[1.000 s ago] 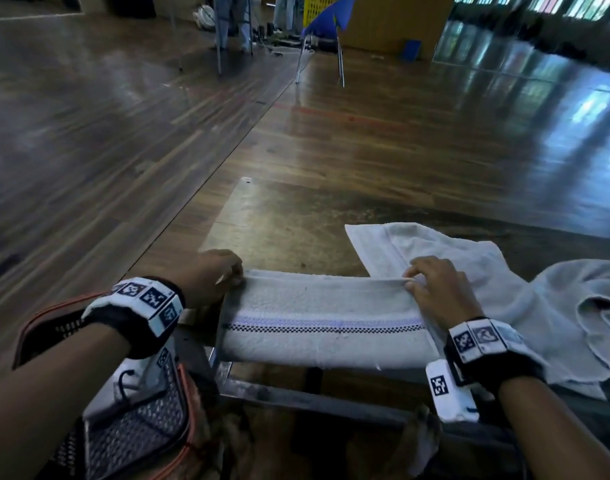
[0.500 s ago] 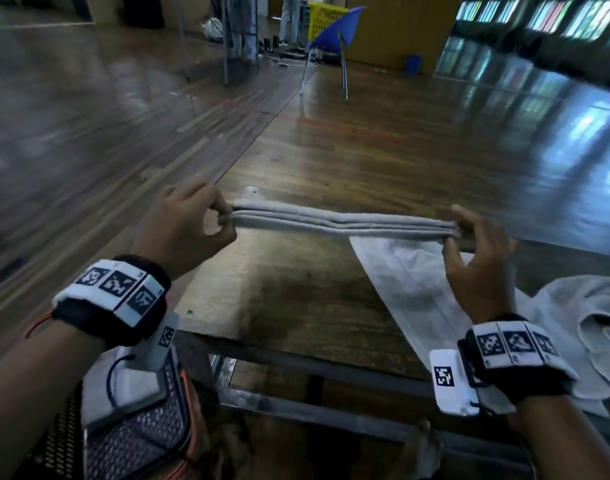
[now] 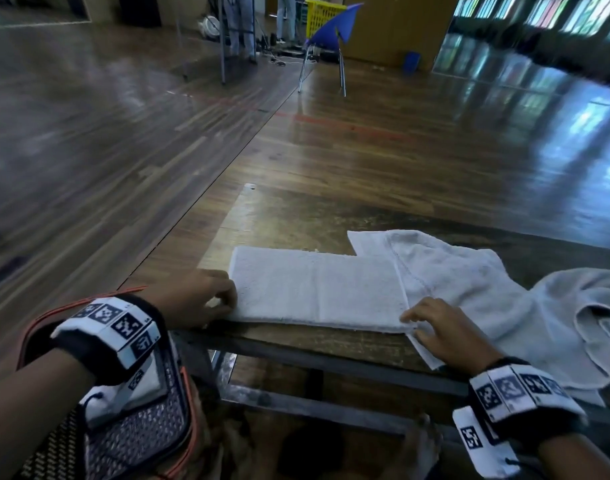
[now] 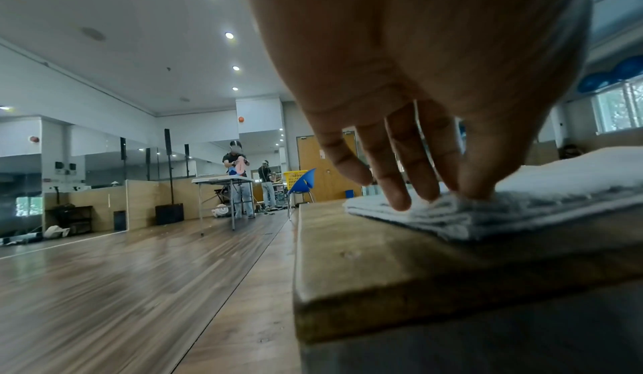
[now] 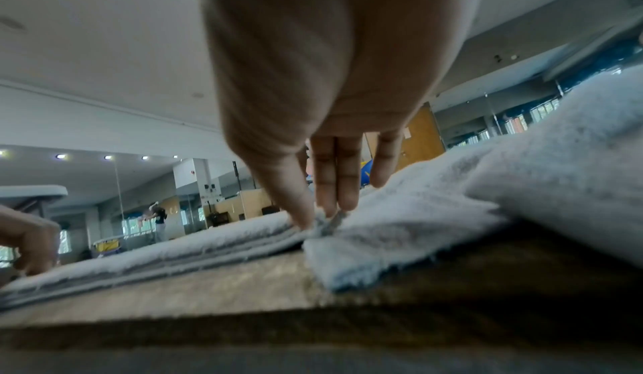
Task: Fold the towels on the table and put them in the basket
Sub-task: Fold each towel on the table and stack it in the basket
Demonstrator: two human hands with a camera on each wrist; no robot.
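- A fluffy white folded towel (image 3: 317,292), a flat rectangle, is laid along the worn wooden worktop (image 3: 296,216) near edge.
- Its ends are pinched by the left hand (image 3: 196,299) fingers (image 4: 400,187) and the right hand (image 3: 445,334) fingers (image 5: 334,187).
- Its right end is overlapped onto a rumpled loose towel (image 3: 487,299).

The folded towel (image 3: 317,292), hanging over the near edge of the table (image 3: 296,216) with its checked stripe showing a second ago, then raised in the air as a thin stack, now lies flat on the tabletop, plain side up. Its right end overlaps the spread towel (image 3: 469,282). The left hand (image 3: 196,299), half a second ago lifted and pinching the left end, is lowered to the table with its fingertips at that end. The right hand (image 3: 448,330) is likewise lowered, its fingertips (image 5: 306,215) at the near right corner.
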